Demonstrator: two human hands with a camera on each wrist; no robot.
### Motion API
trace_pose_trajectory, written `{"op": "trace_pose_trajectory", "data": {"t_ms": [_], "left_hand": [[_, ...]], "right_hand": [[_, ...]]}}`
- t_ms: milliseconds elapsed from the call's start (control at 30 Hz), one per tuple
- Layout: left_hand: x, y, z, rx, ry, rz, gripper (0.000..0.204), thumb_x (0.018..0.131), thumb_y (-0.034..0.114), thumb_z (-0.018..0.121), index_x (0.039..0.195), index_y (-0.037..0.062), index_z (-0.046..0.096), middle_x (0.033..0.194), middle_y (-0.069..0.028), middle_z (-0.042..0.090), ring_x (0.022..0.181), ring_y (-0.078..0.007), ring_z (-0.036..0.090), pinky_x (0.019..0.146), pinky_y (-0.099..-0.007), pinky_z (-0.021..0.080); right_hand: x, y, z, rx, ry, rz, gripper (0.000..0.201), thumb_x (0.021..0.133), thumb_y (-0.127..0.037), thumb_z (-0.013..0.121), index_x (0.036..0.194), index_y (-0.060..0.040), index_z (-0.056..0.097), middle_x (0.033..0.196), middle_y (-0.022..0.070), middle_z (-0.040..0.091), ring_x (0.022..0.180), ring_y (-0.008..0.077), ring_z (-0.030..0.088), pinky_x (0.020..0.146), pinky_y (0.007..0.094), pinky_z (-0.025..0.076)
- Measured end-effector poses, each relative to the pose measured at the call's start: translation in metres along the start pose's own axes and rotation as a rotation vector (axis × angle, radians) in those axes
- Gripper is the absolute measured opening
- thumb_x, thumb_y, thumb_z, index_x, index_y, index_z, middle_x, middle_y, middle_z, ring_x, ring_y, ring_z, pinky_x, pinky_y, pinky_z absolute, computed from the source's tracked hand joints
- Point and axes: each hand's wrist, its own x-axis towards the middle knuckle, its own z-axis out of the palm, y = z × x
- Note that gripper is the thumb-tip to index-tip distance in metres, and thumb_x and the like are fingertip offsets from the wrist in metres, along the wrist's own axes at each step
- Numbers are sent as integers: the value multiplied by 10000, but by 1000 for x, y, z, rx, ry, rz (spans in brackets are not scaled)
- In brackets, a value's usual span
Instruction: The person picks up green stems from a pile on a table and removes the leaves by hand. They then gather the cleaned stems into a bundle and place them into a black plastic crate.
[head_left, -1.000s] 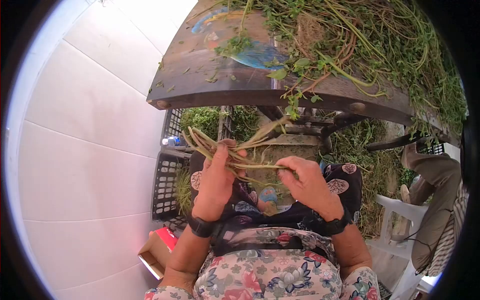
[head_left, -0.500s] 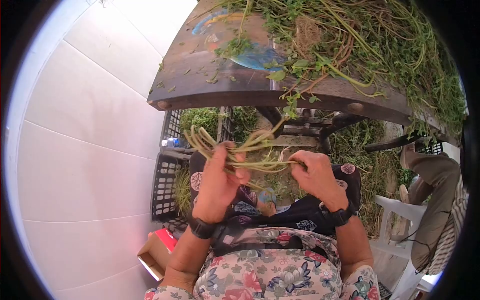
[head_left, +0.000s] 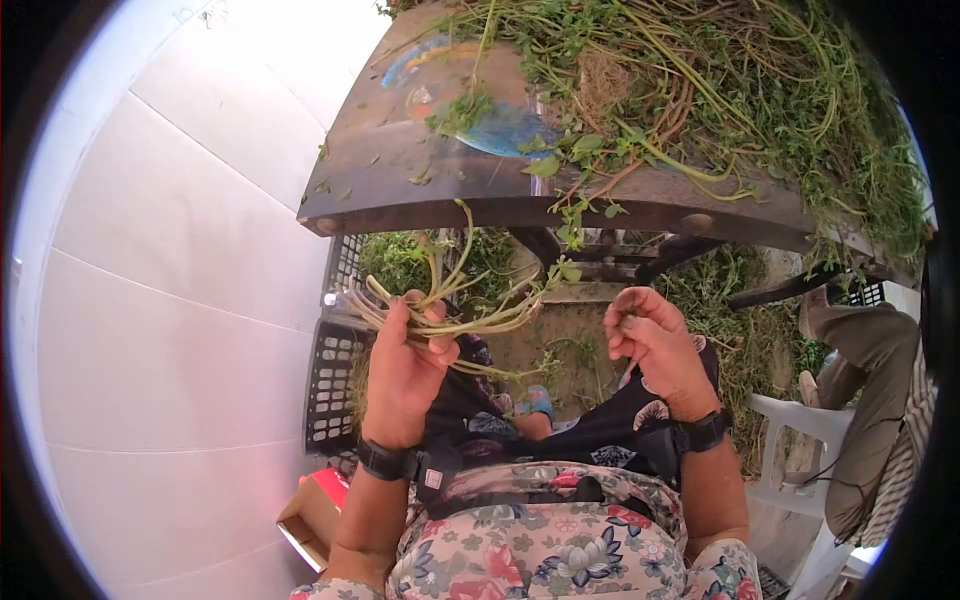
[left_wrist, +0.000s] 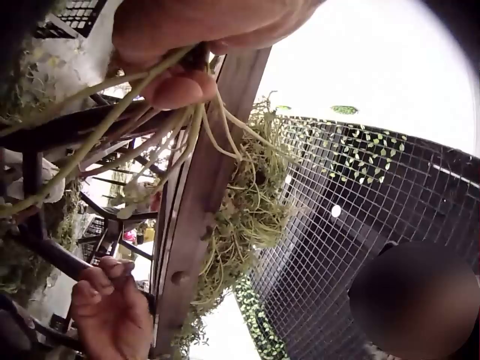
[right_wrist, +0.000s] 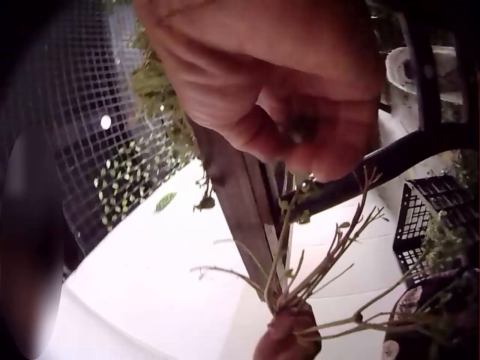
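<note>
In the head view, my left hand (head_left: pixel 408 365) grips a loose bunch of long green plant stems (head_left: pixel 500 322) between thumb and fingers. Pale cut-looking ends poke out past the thumb on the left; thin tips with a few small leaves fan toward the middle. My right hand (head_left: pixel 655 345) is raised to the right, apart from the bunch. Its fingers are curled with the thumb against them, and no stem shows in its grasp. Dark stains mark the fingertips (right_wrist: pixel 300 127) in the right wrist view. The same stems (left_wrist: pixel 112 116) spread below the left fingers in the left wrist view.
A wooden table (head_left: pixel 400 195) stands ahead, with a large heap of leafy stems (head_left: pixel 720 90) on its right. Black plastic crates (head_left: pixel 335 385) with greens are at left, beside a red-and-white carton (head_left: pixel 315 505). A white plastic chair (head_left: pixel 800 430) and another seated person's leg are at right.
My right hand has let go of the stem it was pinching and moved right and slightly up. The left hand has shifted a little left, still gripping the bunch, whose tips now spread apart.
</note>
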Motion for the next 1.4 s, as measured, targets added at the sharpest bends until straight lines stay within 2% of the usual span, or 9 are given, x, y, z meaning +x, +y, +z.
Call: {"op": "trace_pose_trajectory", "data": {"t_ms": [100,200,333,433,533,933,1033,1233,1400], "left_hand": [[-3,-6,6,131,16,37,229,978,302,400,1010,93,487,813,-39,532,601,-127,470,524,-275,395],[-8,-11,15,231,106,60,244,971,312,423,1029,83,485,794,-44,550,587,-127,482,515,-272,411],[-10,-19,18,341,106,67,264,970,324,425,1029,72,480,770,-50,560,569,-134,502,498,-276,420],[-12,-24,29,358,98,44,276,969,332,428,1028,66,477,755,-48,558,557,-134,511,485,-277,425],[-13,-23,31,413,79,64,284,968,336,432,1016,60,476,752,-49,557,554,-129,509,482,-273,426],[-10,-29,27,477,109,109,290,966,332,441,990,45,477,720,-45,533,534,-121,468,474,-274,413],[-5,-19,12,428,78,138,282,966,321,442,991,43,480,714,-49,538,543,-125,470,472,-277,409],[-8,-17,14,394,127,110,262,969,300,436,999,43,479,719,-56,541,548,-133,459,486,-292,407],[-8,-12,7,366,101,101,257,973,298,426,1003,48,478,726,-52,538,557,-131,456,488,-295,410]], "right_hand": [[-2,0,12,-362,-13,-90,146,828,-68,564,969,-32,571,851,40,621,702,93,571,593,248,481],[-7,-2,38,-832,-59,-505,190,794,-89,603,978,-49,581,815,55,614,677,168,589,582,300,473],[-5,-3,63,-1162,-205,-663,292,707,-159,663,978,-73,596,762,75,555,714,288,569,635,351,472],[3,6,66,-1336,-247,-857,241,709,-170,661,925,-81,601,778,58,526,749,258,563,631,355,469],[3,2,66,-1459,-326,-744,236,745,-140,632,977,-101,612,870,96,559,843,297,569,710,393,469],[-13,9,37,-1431,-325,-684,130,730,-77,582,848,-32,610,782,117,550,738,282,577,615,360,473],[-15,15,18,-1276,-253,-573,118,740,-59,560,836,-7,604,764,135,557,733,303,578,629,375,472],[-14,25,14,-1259,-260,-586,121,744,-71,569,854,-42,611,762,125,565,725,337,579,630,408,476],[-11,30,5,-1243,-189,-574,127,739,-77,560,845,-20,603,777,150,592,716,358,576,637,419,478]]}}
